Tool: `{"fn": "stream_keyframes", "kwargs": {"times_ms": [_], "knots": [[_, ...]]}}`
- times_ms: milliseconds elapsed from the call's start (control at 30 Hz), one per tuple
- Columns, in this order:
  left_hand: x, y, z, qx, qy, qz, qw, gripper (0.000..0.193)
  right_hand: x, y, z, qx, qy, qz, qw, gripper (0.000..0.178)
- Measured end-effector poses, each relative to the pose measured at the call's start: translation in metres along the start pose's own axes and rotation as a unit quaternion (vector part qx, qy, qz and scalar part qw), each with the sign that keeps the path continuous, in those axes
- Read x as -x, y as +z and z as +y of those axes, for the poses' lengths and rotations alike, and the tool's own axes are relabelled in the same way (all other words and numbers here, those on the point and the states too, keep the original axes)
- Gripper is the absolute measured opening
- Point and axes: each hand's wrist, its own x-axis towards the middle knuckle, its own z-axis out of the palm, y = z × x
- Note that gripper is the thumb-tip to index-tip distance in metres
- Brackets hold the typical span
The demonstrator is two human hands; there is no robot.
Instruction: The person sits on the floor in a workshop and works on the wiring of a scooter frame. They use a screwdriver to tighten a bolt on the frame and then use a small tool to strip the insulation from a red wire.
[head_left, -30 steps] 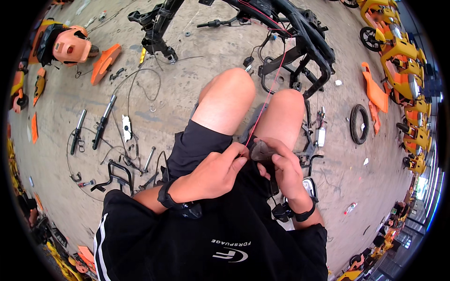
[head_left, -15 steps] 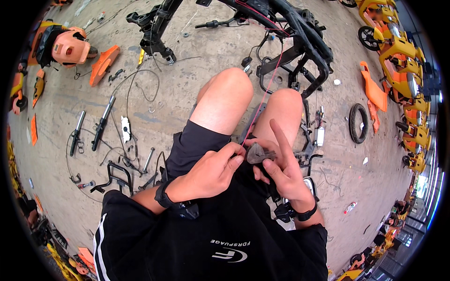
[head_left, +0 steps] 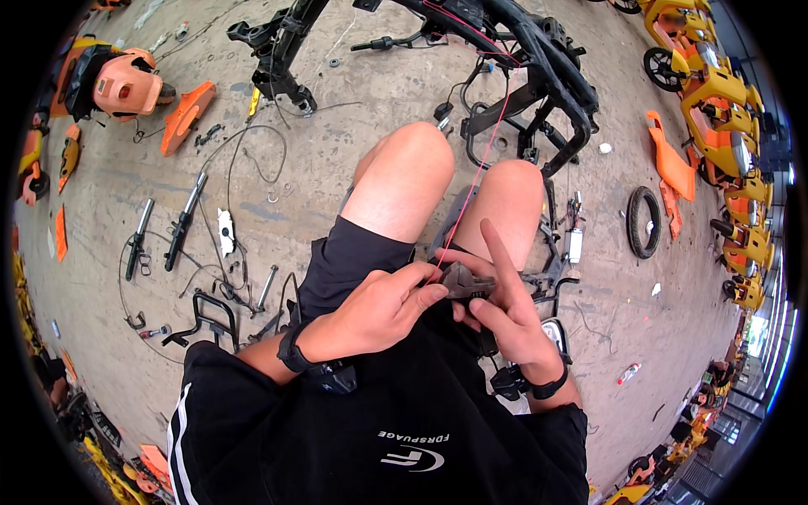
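Observation:
Above my lap, my left hand is closed, thumb and forefinger pinching a thin red wire. That wire rises past my right knee to the black scooter frame. My right hand grips a small dark grey, wedge-shaped part between thumb and curled fingers, while its forefinger points up and away. The left fingertips meet or nearly meet the grey part's left side; whether they touch cannot be told. What kind of part it is does not show.
Left on the concrete floor lie two shock absorbers, a bent black bracket and loose cables. An orange panel lies further off. At right are a black tyre, another orange panel and a row of yellow scooters.
The grey part has turned in my right hand, and the right thumb has shifted lower along it. My left fingertips have moved slightly right, closer to the part.

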Motion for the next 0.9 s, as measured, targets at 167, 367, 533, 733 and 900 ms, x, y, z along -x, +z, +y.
{"fn": "stream_keyframes", "kwargs": {"times_ms": [167,367,533,733,900], "knots": [[-0.001,-0.003,0.003,-0.015,-0.035,-0.021,0.999,0.02,0.001,-0.006,0.003,-0.002,0.023,-0.028,0.999,0.079],[-0.002,-0.002,0.005,-0.003,-0.044,-0.011,0.999,0.019,0.002,-0.002,0.005,-0.015,0.011,-0.015,1.0,0.077],[-0.001,-0.002,-0.001,-0.006,-0.046,-0.004,0.999,0.018,0.002,-0.002,0.008,0.013,-0.001,0.012,1.0,0.076],[-0.001,-0.001,-0.002,0.002,-0.06,-0.001,0.998,0.019,0.002,-0.002,0.015,0.013,0.004,0.018,1.0,0.074],[-0.002,-0.002,-0.001,0.001,-0.064,-0.01,0.998,0.019,0.003,0.0,0.015,-0.033,0.026,0.056,0.998,0.075]]}}
